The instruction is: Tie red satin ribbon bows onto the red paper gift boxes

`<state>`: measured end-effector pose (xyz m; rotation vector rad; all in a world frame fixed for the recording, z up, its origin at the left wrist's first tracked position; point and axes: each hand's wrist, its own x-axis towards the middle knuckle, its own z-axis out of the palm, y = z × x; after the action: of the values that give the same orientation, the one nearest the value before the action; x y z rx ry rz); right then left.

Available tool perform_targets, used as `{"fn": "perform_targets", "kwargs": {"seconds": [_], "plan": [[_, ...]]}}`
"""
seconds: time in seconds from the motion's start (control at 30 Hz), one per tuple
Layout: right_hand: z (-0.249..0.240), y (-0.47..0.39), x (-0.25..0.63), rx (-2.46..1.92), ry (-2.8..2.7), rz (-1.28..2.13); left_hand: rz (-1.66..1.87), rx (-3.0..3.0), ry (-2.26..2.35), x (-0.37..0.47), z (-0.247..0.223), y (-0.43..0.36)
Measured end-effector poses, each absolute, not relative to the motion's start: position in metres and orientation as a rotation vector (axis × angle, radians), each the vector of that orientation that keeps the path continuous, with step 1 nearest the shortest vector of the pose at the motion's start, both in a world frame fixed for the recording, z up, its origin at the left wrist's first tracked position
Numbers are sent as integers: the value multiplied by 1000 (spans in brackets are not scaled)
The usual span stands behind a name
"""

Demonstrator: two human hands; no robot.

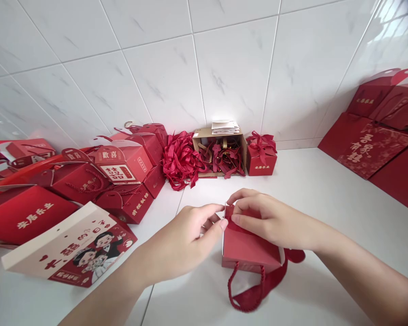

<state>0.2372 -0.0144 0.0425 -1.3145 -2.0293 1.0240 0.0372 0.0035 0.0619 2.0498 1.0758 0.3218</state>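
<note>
A small red gift box (250, 249) lies on the white tiled surface in front of me, a twisted cord handle (230, 290) hanging toward me. My left hand (200, 235) pinches the upper left edge of the box between thumb and fingers, where a thin pale edge stands up. Over the top of the box, my right hand (258, 213) grips the same far-left corner with thumb and bent fingers. A dark red ribbon-like strip (275, 280) extends from under the box at its right. The fingers hide part of the box's far end.
Many red gift boxes (122, 158) crowd the left, with a cream-and-red printed box (85, 246) nearest. Along the wall are red ribbons (180, 158), a cardboard box (244, 149) of trimmings and a bow-tied box (261, 160). More red boxes (377, 140) stand at right.
</note>
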Motion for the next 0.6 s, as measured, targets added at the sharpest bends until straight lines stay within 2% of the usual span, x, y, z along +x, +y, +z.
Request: {"fn": "perform_targets", "kwargs": {"seconds": [0.33,0.6], "plan": [[42,-12,241,-1315,-1884,1172,315,2049,1142,36,59,13],[43,-14,241,-1327,-1956,1152,274,2079,1140,36,58,16]]}}
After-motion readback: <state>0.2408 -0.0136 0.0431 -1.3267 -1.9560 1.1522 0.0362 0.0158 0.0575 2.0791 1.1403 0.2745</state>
